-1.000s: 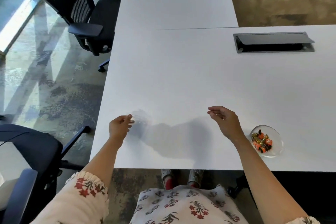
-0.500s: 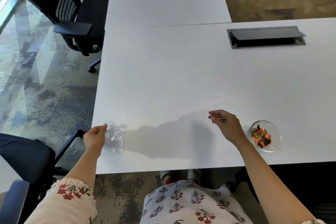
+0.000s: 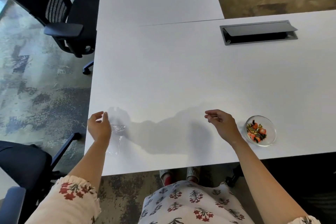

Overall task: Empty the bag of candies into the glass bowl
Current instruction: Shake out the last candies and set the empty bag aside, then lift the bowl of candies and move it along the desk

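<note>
Clear plastic, crumpled and nearly invisible, lies flat on the white table (image 3: pixel 163 78) just under and beside your left hand (image 3: pixel 99 128): that is the bag (image 3: pixel 118 133), and it looks empty. Your left hand hangs over the table's left edge at about 8 o'clock in the view, fingers spread and loosely curved, thumb apart from them, gripping nothing. Whether the palm touches the bag is not readable; the hand covers the bag's left side. The bag's lower end trails toward 6 o'clock, along your forearm.

Your right hand (image 3: pixel 221 123) sits at about 4 o'clock, above the tabletop, fingers (image 3: pixel 211 112) drawn together and pointing toward 9 o'clock, thumb tucked under them. Nothing shows between the fingertips; the hand is loosely closed on nothing visible. Both hands cast soft shadows on the table.

At 3 o'clock from the right hand, near the wrist but apart from it, the glass bowl (image 3: pixel 271 134) stands on the table close to its near edge. The candies (image 3: pixel 256 131) lie inside it, orange wrappers with gold and dark twists, piled toward the bowl's left half.

Further out, at 1 o'clock, a grey cable hatch (image 3: pixel 258 32) is set into the tabletop, its lid tilted up. A black mesh office chair (image 3: pixel 60 11) stands at 11 o'clock beside the table.
</note>
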{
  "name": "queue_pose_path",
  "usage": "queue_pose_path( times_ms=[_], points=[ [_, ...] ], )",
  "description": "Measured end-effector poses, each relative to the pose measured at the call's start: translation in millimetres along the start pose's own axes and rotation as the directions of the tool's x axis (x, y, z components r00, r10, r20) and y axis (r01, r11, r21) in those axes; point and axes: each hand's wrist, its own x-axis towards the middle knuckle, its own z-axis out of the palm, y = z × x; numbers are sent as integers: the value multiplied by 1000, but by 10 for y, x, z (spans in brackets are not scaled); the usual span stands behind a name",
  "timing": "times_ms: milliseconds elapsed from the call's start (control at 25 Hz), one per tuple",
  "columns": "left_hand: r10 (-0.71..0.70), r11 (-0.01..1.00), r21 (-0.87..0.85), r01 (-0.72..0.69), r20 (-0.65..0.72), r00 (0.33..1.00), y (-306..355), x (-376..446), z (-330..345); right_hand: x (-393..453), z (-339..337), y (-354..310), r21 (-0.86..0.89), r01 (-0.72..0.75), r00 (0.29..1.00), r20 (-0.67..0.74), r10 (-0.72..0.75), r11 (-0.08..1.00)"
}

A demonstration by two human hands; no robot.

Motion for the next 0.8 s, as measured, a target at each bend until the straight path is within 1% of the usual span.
queue_pose_path(
  times_ms=[120,200,280,360,440,520,560,680,800],
  points=[
    [134,991,-26,-132,93,987,269,-307,433,-47,-73,30,18,27,998,-62,-26,999],
    [192,980,-95,-176,188,963,477,-633,759,-100,-168,45,36,55,988,-145,-49,998],
    [241,967,-160,-199,307,921,695,-1000,1076,-162,-312,106,79,62,964,-263,-39,995],
    [303,951,-196,-240,427,852,880,-1368,1339,-204,-466,197,127,62,919,-394,-7,990],
    [343,939,-222,-264,528,777,1027,-1739,1543,-241,-639,283,155,66,849,-528,26,986],
    [346,938,-231,-258,617,707,1119,-2105,1713,-285,-811,328,169,50,774,-630,68,984],
    [341,940,-232,-250,663,667,1140,-2287,1804,-306,-905,360,173,38,745,-662,88,984],
    [311,950,-224,-220,768,560,1139,-2716,2042,-321,-1131,491,199,23,702,-701,126,980],
    [244,969,-185,-165,838,489,1091,-3023,2251,-310,-1249,700,344,11,638,-725,258,939]
  ],
)
